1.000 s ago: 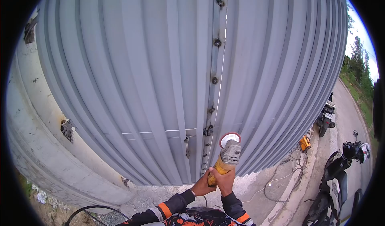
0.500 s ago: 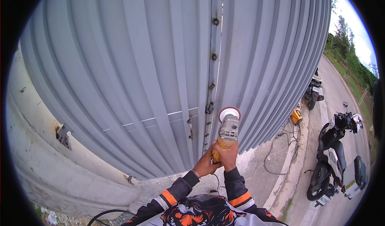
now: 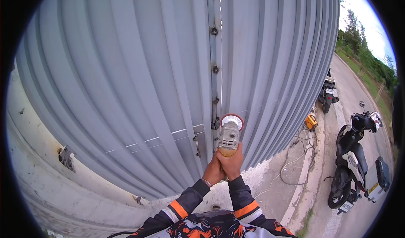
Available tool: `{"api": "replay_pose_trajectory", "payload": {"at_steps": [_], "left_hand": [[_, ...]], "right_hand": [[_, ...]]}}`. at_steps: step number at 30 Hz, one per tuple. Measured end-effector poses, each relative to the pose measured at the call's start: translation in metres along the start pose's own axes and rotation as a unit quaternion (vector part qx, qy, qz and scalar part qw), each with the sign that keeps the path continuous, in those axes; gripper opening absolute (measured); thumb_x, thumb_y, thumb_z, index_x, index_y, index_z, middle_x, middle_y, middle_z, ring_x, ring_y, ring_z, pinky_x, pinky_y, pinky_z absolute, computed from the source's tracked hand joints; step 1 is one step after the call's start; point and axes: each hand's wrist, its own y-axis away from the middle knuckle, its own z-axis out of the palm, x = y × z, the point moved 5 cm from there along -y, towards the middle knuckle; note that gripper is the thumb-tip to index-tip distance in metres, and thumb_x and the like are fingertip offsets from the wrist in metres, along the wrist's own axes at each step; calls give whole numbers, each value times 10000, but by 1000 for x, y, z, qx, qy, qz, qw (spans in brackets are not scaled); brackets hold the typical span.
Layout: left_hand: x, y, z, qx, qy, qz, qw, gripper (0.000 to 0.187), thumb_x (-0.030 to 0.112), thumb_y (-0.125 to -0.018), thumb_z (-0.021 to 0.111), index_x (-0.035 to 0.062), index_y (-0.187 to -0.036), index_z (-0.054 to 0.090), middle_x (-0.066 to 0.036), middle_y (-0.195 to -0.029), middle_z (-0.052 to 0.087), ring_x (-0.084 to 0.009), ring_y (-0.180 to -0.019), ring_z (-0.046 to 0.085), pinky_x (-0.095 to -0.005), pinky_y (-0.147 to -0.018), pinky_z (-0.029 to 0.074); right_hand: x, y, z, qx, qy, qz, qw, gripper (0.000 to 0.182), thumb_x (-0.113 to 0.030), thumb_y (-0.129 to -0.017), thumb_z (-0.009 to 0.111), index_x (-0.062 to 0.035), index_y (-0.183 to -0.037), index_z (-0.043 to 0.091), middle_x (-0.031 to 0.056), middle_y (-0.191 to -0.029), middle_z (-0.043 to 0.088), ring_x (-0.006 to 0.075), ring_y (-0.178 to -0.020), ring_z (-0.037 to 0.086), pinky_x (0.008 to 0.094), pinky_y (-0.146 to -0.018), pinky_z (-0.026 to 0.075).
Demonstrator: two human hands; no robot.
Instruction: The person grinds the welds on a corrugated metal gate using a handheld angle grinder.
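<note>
Both of my hands are wrapped round the yellow and grey angle grinder [image 3: 228, 140]. My left hand [image 3: 214, 170] is low on its body, with a bracelet at the wrist. Against it, my right hand [image 3: 232, 162] grips just behind the grey head. The round disc [image 3: 232, 122], white with a reddish rim, faces the grey corrugated metal gate [image 3: 177, 69]. It is just right of the vertical steel strip [image 3: 215, 84] with dark weld spots. Whether the disc touches the metal I cannot tell. A small latch piece [image 3: 196, 145] is left of the grinder.
A yellow machine [image 3: 311, 122] and loose cables [image 3: 291, 181] lie on the ground at the right. Beyond them stand a motorcycle [image 3: 352, 166] and another one [image 3: 328, 95] by the road. A concrete wall [image 3: 38, 162] curves along the left.
The grinder and both hands have shifted left in view, and its disc is now nearer the weld-spotted strip. The view of the gate has shifted too.
</note>
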Motion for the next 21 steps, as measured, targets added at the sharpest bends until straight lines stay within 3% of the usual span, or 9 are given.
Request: {"api": "replay_pose_trajectory", "payload": {"at_steps": [7,12,21], "left_hand": [[-16,-27,-3,-11,-16,-5,1000,978,223,-834,825,26,-1588,233,-234,-1501,500,-391,-1364,552,-426,-1114,467],[-9,-39,-7,6,34,-3,999,731,226,-851,813,44,-1472,473,-188,-1455,568,-349,-1360,557,-424,-1122,449],[-25,-65,-9,-40,17,36,998,762,301,-856,793,83,-1504,457,-204,-1459,570,-382,-1349,563,-441,-1096,482]], "right_hand": [[-2,-25,13,-1,17,-19,1000,590,-259,-715,917,-44,-1129,556,147,-1001,716,340,-925,736,412,-807,570],[-8,-37,16,4,64,-57,996,620,-259,-714,919,-32,-1164,558,160,-1006,719,336,-931,740,406,-818,575],[-18,-46,26,54,128,-99,985,630,-256,-703,912,-46,-1180,559,159,-1041,704,369,-950,719,434,-815,568]]}}
